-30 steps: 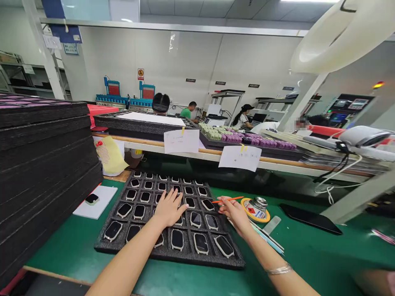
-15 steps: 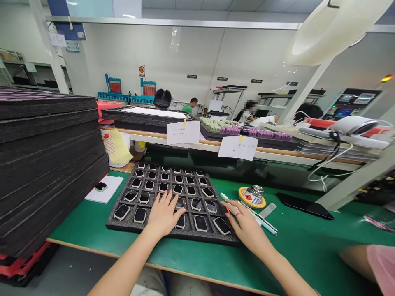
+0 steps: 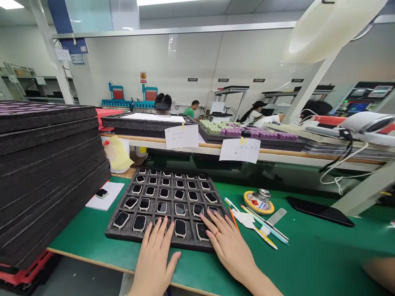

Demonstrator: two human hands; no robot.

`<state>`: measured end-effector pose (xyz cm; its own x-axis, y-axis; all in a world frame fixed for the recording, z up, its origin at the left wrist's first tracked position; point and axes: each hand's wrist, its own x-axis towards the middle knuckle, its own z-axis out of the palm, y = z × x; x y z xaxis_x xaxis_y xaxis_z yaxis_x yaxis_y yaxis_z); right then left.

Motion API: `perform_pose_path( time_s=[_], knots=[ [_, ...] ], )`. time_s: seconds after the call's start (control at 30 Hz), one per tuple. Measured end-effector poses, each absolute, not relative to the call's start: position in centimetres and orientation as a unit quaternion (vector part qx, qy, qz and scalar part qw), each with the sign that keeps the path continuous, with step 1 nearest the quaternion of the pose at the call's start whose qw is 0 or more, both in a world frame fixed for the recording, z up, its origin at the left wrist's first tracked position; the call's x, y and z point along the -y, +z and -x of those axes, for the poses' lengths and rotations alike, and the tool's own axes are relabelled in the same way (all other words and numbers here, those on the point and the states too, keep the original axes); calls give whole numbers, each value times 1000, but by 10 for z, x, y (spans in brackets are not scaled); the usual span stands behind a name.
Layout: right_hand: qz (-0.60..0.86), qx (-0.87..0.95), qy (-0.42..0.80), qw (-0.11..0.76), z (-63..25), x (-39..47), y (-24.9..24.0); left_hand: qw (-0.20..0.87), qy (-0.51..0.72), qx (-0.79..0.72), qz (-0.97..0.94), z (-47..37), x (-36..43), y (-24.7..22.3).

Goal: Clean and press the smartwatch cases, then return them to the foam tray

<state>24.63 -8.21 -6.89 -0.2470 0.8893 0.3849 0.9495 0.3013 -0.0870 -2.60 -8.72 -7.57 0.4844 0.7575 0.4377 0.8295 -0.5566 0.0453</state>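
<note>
A black foam tray lies on the green table, its compartments holding rows of square smartwatch cases with dark screens and pale frames. Over the tray's front edge, my left hand is spread, its fingertips at a watch case in the front row that they partly cover. My right hand rests at the front right corner, fingers extended over the watch case there and the one behind it. Neither hand grips anything. Between the hands, another watch case sits in full view.
Stacked black foam trays rise on the left, beside a white pad bearing one watch case. Brushes, a round metal can and a black flat panel lie right. A shelf spans the back; a co-worker's blurred arm shows right.
My left hand has drawn back toward the tray's front edge. My right hand has moved left from the tray's right side onto its front right corner, uncovering the brushes. The view has tilted slightly.
</note>
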Motion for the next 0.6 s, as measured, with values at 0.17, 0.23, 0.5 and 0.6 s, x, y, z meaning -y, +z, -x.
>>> perform_pose_path(
  time_s=[0.17, 0.23, 0.5, 0.6],
  knots=[
    [590, 788, -84, 158, -248, 79, -69, 47, -186, 440, 877, 31, 80, -68],
    [587, 790, -85, 154, -250, 75, -71, 27, -171, 426, 888, 34, 75, -64],
    [571, 807, -70, 134, -251, 42, -63, 8, -142, 430, 892, 31, 43, -60],
    [574, 808, -39, 125, -250, 30, -56, -15, -127, 427, 895, 32, 32, -53]
  ],
)
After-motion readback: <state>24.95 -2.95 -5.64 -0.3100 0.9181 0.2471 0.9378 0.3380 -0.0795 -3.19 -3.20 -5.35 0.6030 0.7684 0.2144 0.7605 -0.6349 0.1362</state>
